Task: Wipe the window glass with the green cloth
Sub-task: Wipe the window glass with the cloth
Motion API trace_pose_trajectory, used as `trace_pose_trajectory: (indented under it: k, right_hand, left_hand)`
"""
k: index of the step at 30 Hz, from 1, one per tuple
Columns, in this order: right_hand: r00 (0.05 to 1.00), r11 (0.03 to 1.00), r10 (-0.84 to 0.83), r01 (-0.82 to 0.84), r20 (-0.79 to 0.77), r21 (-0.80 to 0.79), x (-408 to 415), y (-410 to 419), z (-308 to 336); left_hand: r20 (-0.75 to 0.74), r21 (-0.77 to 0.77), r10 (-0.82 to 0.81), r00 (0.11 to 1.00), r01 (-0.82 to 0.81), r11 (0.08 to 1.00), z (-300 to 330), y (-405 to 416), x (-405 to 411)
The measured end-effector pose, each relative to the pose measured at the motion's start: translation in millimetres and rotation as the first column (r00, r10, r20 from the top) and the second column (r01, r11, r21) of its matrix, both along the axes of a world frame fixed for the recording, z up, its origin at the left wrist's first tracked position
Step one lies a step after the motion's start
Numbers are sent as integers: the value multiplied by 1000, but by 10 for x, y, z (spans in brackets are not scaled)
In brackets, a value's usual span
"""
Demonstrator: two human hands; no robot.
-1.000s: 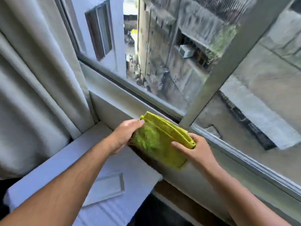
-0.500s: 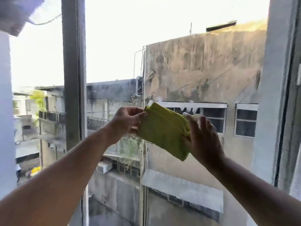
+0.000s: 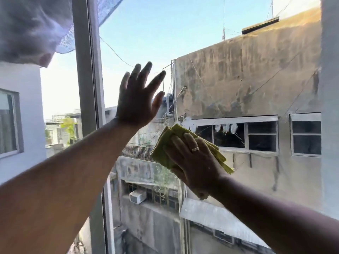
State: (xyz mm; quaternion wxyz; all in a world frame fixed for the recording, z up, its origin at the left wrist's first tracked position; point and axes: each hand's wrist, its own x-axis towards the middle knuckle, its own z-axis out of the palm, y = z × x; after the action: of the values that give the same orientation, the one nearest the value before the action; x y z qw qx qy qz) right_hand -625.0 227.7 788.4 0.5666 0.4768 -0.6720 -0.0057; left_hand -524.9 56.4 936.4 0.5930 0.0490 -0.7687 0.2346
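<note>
The folded green cloth [image 3: 165,143] lies flat against the window glass [image 3: 238,79] at mid-height of the large pane. My right hand [image 3: 192,158], with a ring on one finger, presses on the cloth with its palm and fingers spread over it. My left hand [image 3: 137,96] is raised up and to the left of the cloth, fingers spread, holding nothing, at or close to the glass. Whether it touches the pane I cannot tell.
A grey vertical window frame post [image 3: 86,70] stands just left of my left hand. A curtain with netting [image 3: 33,28] hangs at the upper left. The window's right frame [image 3: 330,107] borders the pane. Buildings show through the glass.
My left hand has let go of the cloth and risen with fingers spread. My right hand now presses the cloth flat on the glass. The view has tilted upward from the sill.
</note>
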Motion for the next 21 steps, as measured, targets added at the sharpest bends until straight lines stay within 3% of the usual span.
trace_pose_trajectory:
  k: [3,5,7,9,11,12,14,16,17,19,21]
  right_hand:
    - [998,998,48,-50,-48,-47,-296,174,179]
    - [998,967,60,-59,-4,-249,-545,483,378]
    - [996,888,-8,47,86,-458,-746,805,633]
    - [978,810,-49,157,202,-565,-763,850,857]
    - [977,753,-54,175,205,-634,-536,479,866]
    - [989,803,-34,114,146,-585,-368,213,764]
    - [998,966,66,-64,-1,-252,-90,-312,398]
    - [990,991,102,-93,-93,97,36,-483,124]
    - [989,984,90,-70,-118,161,-10,-400,124]
    - [994,996,88,-86,-64,28,-194,-99,293]
    - [997,954,62,-49,36,-297,-441,278,560]
  left_hand:
    - [39,-18,57,998,-56,998,67,-163,-144]
    - [25,-18,29,999,-28,999,63,-218,-183]
    - [-2,-23,7,1000,-7,1000,54,-248,-205]
    - [-30,-30,5,1000,-6,1000,56,-244,-221]
    - [-36,-42,-9,999,8,999,70,-251,-244]
    - [-38,-46,-17,999,15,999,77,-262,-244]
    - [-47,-58,-26,999,23,998,82,-300,-241]
    - [-34,-55,-29,999,27,998,73,-316,-224]
    - [-29,-50,-29,999,27,998,72,-316,-216]
    - [-32,-46,-31,999,30,999,79,-299,-208]
    - [-26,-43,-42,999,40,998,74,-288,-205]
